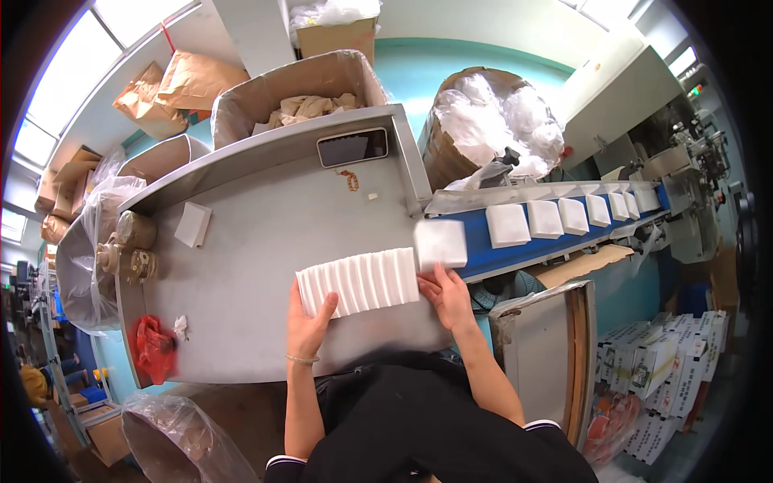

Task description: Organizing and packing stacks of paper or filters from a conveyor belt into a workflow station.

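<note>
A row of folded white paper napkin stacks (359,282) stands on edge on the grey metal table, close in front of me. My left hand (310,322) is closed around the row's left end, its thumb along the near side. One more napkin stack (440,244), slightly blurred, lies at the row's right end, by the mouth of the conveyor. My right hand (448,296) has its fingertips on that stack's near edge, with the thumb side close to the end of the row. Several more napkin stacks (507,226) sit spaced along the blue conveyor belt (477,252) on the right.
The metal table (250,314) has a raised rim. On it lie a phone (352,148), a beaded bracelet (349,179), a white folded piece (193,224) and a red plastic bag (154,349). Beyond stand a carton (298,84) and a bin of clear plastic (491,121). Machinery (692,193) is far right.
</note>
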Available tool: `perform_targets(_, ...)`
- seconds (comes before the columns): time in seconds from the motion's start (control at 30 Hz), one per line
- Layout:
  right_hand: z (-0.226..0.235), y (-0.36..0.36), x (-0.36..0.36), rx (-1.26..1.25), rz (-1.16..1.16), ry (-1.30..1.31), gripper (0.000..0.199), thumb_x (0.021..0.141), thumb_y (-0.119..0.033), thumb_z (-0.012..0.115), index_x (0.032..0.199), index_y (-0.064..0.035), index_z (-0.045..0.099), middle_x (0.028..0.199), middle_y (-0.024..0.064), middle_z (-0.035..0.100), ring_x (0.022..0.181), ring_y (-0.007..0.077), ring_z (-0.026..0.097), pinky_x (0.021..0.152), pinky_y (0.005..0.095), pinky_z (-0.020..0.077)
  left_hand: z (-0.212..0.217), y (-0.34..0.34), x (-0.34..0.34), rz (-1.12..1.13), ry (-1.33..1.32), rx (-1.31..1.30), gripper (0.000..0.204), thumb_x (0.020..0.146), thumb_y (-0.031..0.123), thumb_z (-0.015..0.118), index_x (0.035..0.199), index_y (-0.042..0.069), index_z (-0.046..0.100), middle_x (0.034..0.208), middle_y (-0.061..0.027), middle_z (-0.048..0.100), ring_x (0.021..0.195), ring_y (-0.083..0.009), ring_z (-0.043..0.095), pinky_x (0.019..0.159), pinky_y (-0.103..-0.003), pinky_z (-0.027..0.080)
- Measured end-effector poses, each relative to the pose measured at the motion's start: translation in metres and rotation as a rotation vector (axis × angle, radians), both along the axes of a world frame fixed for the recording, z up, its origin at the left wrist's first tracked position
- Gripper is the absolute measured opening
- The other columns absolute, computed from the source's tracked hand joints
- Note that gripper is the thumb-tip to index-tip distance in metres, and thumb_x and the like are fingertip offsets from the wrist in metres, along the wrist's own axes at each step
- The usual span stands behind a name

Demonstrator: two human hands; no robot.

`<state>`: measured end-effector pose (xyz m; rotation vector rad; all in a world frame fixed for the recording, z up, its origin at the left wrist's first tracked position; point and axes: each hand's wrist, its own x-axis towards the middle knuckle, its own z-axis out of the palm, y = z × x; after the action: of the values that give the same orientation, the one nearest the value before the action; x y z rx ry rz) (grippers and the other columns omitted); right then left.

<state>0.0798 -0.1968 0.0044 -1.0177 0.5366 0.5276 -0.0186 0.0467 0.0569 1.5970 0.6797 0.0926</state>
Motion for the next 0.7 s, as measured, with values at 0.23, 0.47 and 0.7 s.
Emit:
perform_targets(0.23, 0.007, 0.028, -0.007, -0.246, 0.422, -0.383, 0.045, 0.094, -0.034, 0.063, 0.121, 0.0004, 0.055, 0.098, 0.0039, 0.064, 0.081, 0.0106, 0.058, 0.067, 0.0263, 0.0469, -0.006, -0.006, 0.005, 0.055, -0.072, -0.129, 0.084, 0.084, 0.028, 0.076, 0.143, -0.003, 0.027, 0.123, -0.0134, 0.054, 0.113, -0.0195, 0.054, 0.094, -0.032, 0.047)
perform_targets(0.47, -0.007, -0.004, 0.0, -0.063, -0.069, -0.065, 0.03, 0.098, -0.023, 0.056, 0.117, 0.0001, 0.055, 0.103, 0.0099, 0.064, 0.091, 0.0209, 0.065, 0.081, 0.0322, 0.0556, -0.011, -0.011, 0.003, 0.026, -0.058, -0.158, 0.079, 0.084, 0.026, 0.076, 0.142, 0.0, 0.031, 0.122, -0.0117, 0.056, 0.112, -0.0195, 0.055, 0.094, -0.032, 0.047)
perform_targets(0.7, 0.008, 0.028, -0.009, -0.193, 0.451, -0.293, 0.037, 0.095, -0.029, 0.061, 0.119, -0.0004, 0.057, 0.101, 0.0045, 0.063, 0.088, 0.0119, 0.057, 0.078, 0.0278, 0.0475, -0.015, -0.025, 0.011, -0.005, -0.062, -0.078, 0.087, 0.079, 0.032, 0.08, 0.141, -0.004, 0.029, 0.122, -0.0147, 0.054, 0.11, -0.0218, 0.056, 0.091, -0.033, 0.049)
